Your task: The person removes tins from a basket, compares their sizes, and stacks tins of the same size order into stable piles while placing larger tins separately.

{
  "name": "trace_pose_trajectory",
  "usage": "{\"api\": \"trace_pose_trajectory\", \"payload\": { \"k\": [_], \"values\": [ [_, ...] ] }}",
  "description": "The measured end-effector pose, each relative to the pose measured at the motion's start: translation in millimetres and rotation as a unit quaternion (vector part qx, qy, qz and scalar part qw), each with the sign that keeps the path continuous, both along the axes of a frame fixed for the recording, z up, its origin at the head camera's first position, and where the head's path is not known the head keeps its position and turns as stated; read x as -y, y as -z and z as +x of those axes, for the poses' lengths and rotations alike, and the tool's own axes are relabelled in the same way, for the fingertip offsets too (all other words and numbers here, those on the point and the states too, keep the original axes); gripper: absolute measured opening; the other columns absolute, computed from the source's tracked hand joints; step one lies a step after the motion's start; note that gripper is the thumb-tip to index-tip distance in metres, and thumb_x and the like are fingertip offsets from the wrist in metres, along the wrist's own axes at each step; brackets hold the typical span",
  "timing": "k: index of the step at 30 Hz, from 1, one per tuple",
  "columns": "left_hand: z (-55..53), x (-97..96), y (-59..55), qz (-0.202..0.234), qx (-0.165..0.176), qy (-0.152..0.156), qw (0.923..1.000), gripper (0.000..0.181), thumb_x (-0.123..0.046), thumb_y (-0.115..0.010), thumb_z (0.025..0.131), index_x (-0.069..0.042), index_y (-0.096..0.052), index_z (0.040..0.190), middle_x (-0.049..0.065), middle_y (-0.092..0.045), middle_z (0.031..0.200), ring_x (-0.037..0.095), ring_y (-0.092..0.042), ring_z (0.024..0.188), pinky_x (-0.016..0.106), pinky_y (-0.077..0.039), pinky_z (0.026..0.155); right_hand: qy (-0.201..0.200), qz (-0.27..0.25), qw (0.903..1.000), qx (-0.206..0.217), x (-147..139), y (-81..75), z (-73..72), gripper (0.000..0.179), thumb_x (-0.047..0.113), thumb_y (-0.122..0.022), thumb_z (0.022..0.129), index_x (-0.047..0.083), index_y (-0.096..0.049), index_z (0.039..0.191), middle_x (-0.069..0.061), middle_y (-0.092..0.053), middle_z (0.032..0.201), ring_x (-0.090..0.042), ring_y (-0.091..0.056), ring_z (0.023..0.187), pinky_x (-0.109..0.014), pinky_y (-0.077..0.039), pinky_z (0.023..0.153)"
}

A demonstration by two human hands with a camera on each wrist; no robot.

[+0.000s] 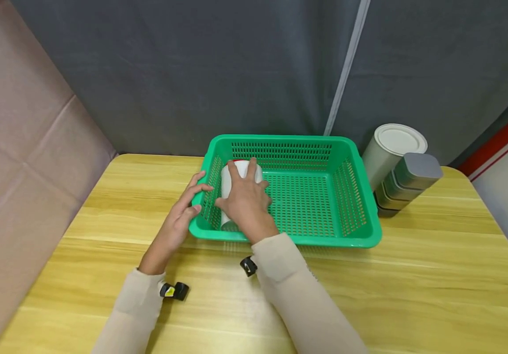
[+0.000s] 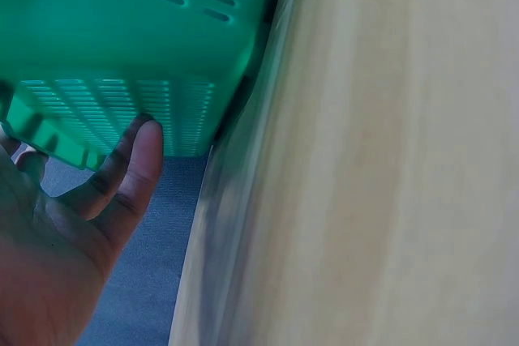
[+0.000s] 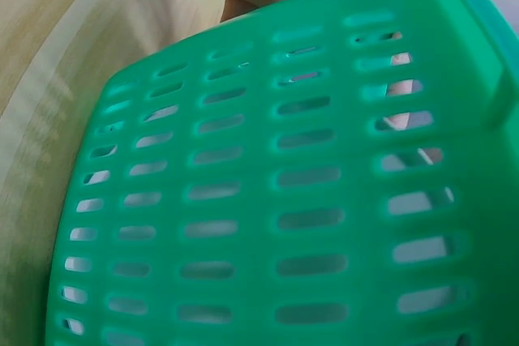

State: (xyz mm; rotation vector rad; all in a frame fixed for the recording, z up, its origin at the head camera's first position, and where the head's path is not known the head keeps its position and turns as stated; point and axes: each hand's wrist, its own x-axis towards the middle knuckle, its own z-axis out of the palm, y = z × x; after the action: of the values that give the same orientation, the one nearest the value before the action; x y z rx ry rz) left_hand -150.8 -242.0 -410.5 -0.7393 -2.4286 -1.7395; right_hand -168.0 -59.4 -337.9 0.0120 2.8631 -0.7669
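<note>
A green plastic basket (image 1: 289, 241) with slotted walls stands on the wooden table. My left hand (image 1: 179, 216) holds its left rim, a finger reaching over the inside and the thumb at the outer edge. Two of its fingers lie along the outer wall in the left wrist view. Inside the left end of the basket lies a white cylindrical canister (image 1: 226, 189) with some red at its far end. From above, my right hand (image 1: 247, 199) grips it with spread fingers across its width. The right wrist view shows mostly the slotted basket wall (image 3: 251, 208).
Right of the basket stand a tall light canister with a lid (image 1: 400, 140) and a stack of grey-topped square containers (image 1: 406, 184). Behind the table hangs a dark grey curtain (image 1: 192, 73). A light pinkish panel (image 1: 24, 172) borders the left side.
</note>
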Motion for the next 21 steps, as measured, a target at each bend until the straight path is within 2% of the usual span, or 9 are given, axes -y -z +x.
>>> {"api": "trace_pose_trajectory", "payload": {
  "k": [10, 21],
  "values": [
    [0.9, -0.9, 2.2, -0.003, 0.003, 0.001, 1.0000, 0.043, 0.000, -0.035, 0.100, 0.007, -0.050, 0.140, 0.010, -0.019, 0.175, 0.032, -0.005, 0.164, 0.073, -0.009, 0.123, -0.002, -0.012, 0.9991, -0.042, -5.7, 3.0, 1.9, 0.091, 0.041, -0.081, 0.089, 0.034, -0.032, 0.165, -0.018, -0.011, 0.175, -0.061, -0.044, 0.137, -0.075, -0.051, 0.090],
    [-0.3, -1.2, 3.5, -0.005, -0.001, 0.003, 1.0000, 0.042, -0.002, -0.036, 0.102, 0.005, -0.050, 0.141, 0.010, -0.019, 0.175, 0.033, -0.006, 0.164, 0.074, -0.009, 0.122, 0.006, -0.035, 0.9964, -0.076, -20.7, 1.6, 5.7, 0.092, 0.034, -0.083, 0.087, 0.034, -0.034, 0.164, -0.015, -0.014, 0.174, -0.057, -0.048, 0.130, -0.073, -0.052, 0.089]
  ]
}}
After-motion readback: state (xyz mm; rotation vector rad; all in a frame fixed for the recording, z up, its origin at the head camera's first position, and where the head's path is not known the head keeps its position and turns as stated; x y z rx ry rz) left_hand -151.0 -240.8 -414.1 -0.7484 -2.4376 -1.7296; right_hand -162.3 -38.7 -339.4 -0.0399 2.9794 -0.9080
